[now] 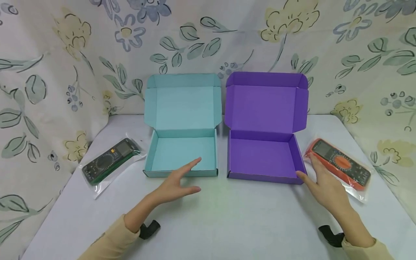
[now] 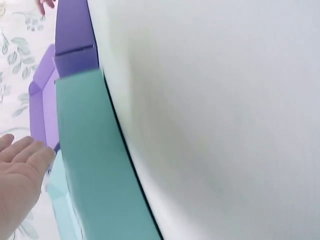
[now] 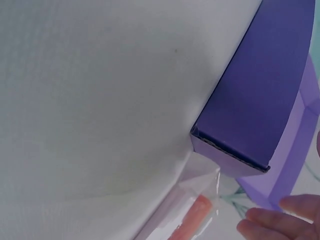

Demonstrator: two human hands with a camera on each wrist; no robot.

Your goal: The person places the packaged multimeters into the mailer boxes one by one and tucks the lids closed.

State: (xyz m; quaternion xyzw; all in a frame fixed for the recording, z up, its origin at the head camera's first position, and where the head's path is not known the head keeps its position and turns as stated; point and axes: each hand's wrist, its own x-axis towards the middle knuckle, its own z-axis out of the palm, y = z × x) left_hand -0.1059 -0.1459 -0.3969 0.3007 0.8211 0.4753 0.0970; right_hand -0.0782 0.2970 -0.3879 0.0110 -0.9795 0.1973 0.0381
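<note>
While the left hand (image 1: pixel 173 188) hovers by the front of the open teal box (image 1: pixel 175 151), thumb and fingers apart, the right hand (image 1: pixel 329 191) is between the open purple box (image 1: pixel 260 155) and the bagged orange multimeter (image 1: pixel 342 162) just right of it, thumb also apart; can't tell if it's touching either. Bagged green-and-black multimeter (image 1: pixel 110 160) sits left of the teal box on the white surface (image 1: pixel 234 224).
</note>
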